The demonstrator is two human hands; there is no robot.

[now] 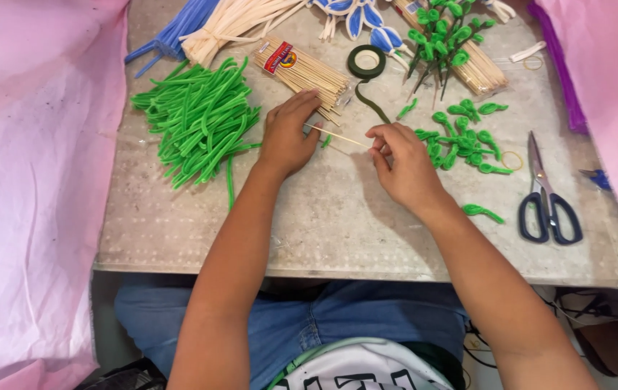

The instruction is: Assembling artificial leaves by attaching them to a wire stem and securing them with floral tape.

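A thin wooden skewer lies level between my two hands above the table. My left hand pinches its left end, just in front of an opened packet of wooden skewers. My right hand grips the skewer's right end with thumb and fingers. A small green piece sits by the skewer near my left fingers. A roll of dark green floral tape with a loose tail lies just beyond my hands.
A heap of green pipe cleaners lies left. Small green looped leaves are scattered right, with scissors beyond them. Finished green stems, blue petals, cream and blue pipe cleaners line the far edge. Pink cloth flanks the table.
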